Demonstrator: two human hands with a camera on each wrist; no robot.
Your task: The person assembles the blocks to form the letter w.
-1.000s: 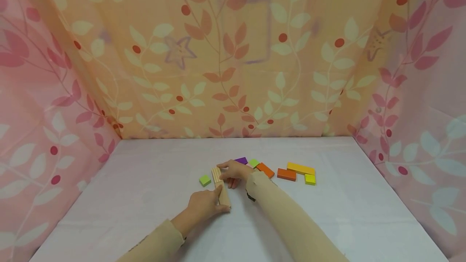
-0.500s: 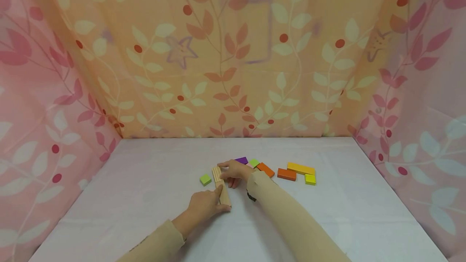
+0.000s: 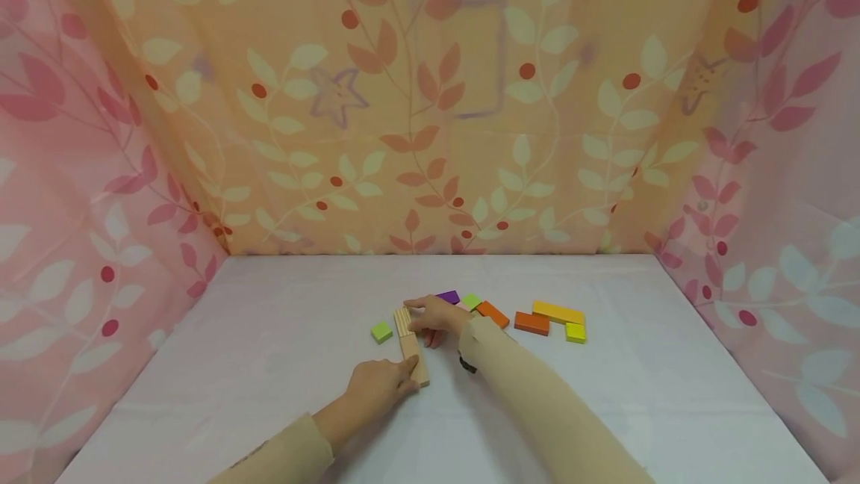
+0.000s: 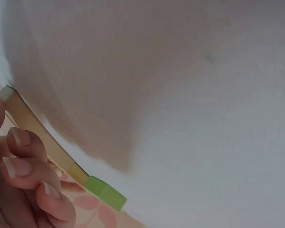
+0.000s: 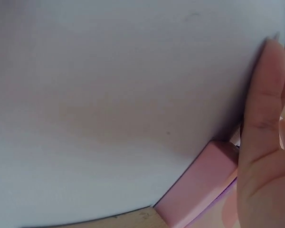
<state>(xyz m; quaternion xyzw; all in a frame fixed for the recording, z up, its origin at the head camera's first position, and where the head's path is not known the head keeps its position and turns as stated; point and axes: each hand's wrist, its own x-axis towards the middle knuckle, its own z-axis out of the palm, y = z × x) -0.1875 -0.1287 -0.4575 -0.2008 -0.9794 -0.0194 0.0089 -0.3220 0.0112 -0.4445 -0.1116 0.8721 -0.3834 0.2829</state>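
Note:
Two pale wooden pieces lie end to end on the white table: a plain block (image 3: pixel 409 346) nearer me and a ribbed piece (image 3: pixel 402 320) beyond it. My left hand (image 3: pixel 376 383) has its index fingertip on the plain block and its thumb at the near end. In the left wrist view the other fingers (image 4: pixel 26 168) are curled beside the wood. My right hand (image 3: pixel 437 317) holds the ribbed piece between index finger at the far end and thumb at the right side. Left of the row sits a light green block (image 3: pixel 381 332), also visible in the left wrist view.
Behind my right hand lie a purple block (image 3: pixel 448 297), another green block (image 3: pixel 472 302), an orange block (image 3: pixel 493 314) and a pink block (image 5: pixel 197 190). Farther right are an orange-red block (image 3: pixel 531 323), a long yellow block (image 3: pixel 558 312) and a small yellow block (image 3: pixel 575 332). Patterned curtains surround the table.
My left index finger has drawn back along the plain block, uncovering more of its far part, and the left thumb has shifted slightly left. My right hand keeps its place at the ribbed piece.

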